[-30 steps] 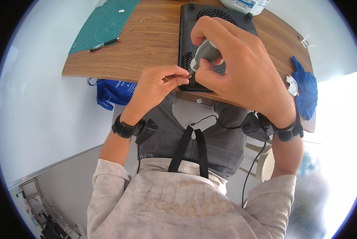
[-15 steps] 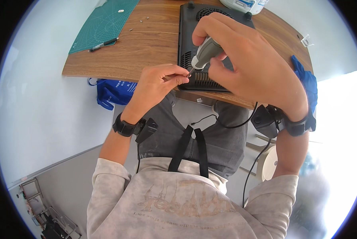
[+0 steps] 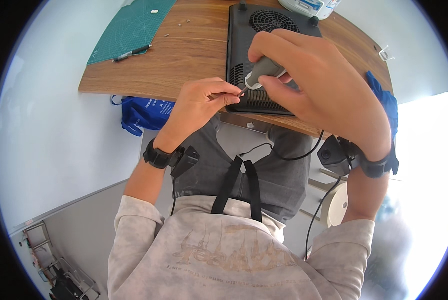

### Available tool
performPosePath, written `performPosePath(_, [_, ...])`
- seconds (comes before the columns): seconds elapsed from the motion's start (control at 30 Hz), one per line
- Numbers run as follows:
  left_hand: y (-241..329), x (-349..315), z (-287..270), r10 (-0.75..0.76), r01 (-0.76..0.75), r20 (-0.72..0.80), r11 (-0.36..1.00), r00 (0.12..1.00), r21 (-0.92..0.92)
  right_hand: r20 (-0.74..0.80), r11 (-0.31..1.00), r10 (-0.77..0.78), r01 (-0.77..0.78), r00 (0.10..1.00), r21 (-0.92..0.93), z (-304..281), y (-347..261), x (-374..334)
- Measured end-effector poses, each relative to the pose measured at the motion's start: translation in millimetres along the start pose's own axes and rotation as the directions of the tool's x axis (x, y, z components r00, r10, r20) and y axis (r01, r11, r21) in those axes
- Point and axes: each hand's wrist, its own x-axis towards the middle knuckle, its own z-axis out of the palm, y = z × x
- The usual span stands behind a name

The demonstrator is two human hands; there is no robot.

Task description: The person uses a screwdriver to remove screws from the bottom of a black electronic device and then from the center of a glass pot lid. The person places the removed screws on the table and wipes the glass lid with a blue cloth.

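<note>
My right hand [image 3: 316,75] is wrapped round a grey and white screwdriver [image 3: 262,70], which looks like a powered one. Its thin bit slants down to the left, over the near left corner of a black appliance [image 3: 239,37]. This flat housing lies with its vented underside up, a round fan grille at the far end and slots near me. At the bit's tip, my left hand [image 3: 199,102] is closed in a pinch of thumb and forefinger. Whatever sits between those fingertips is too small to make out.
On the wooden table [image 3: 129,80] lie a green cutting mat [image 3: 129,35], a pen [image 3: 132,53] and several tiny metal pieces. A white container [image 3: 304,7] stands behind the appliance. Blue bags [image 3: 145,114] hang at the table's left and right edges. A black cable [image 3: 289,159] dangles below.
My right hand and the screwdriver have come slightly down and to the right, the handle tilting flatter. The left fingertips stay at the bit's tip.
</note>
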Motion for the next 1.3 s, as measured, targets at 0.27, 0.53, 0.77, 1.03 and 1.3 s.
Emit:
performPosePath(0.27, [2.9,-0.2,-3.0,0.022,-0.025,0.026,0.988,0.999,0.151,-0.029,0.979,-0.048,0.041,0.998,-0.199,-0.7,2.2,1.3])
performPosePath(0.53, [22.1,-6.7,-4.2,0.006,-0.004,-0.019,0.991,1.000,0.133,-0.135,0.931,0.006,-0.055,0.991,-0.360,16.7,-18.6,13.8])
performPosePath(0.77, [17.3,-1.2,-10.0,0.174,-0.164,-0.002,0.932,0.985,0.322,-0.267,0.996,-0.081,0.072,0.960,-0.043,16.3,-28.8,17.3])
performPosePath(1.03, [20.2,-2.5,-10.7,0.172,-0.172,0.024,0.953,0.985,0.251,-0.185,0.992,-0.108,0.118,0.977,0.045,0.7,-18.5,8.9])
performPosePath(1.3, [15.3,0.6,-13.1,0.239,-0.237,0.030,0.922,0.971,0.306,-0.109,0.975,-0.015,-0.010,0.994,-0.221,-5.0,-26.2,26.4])
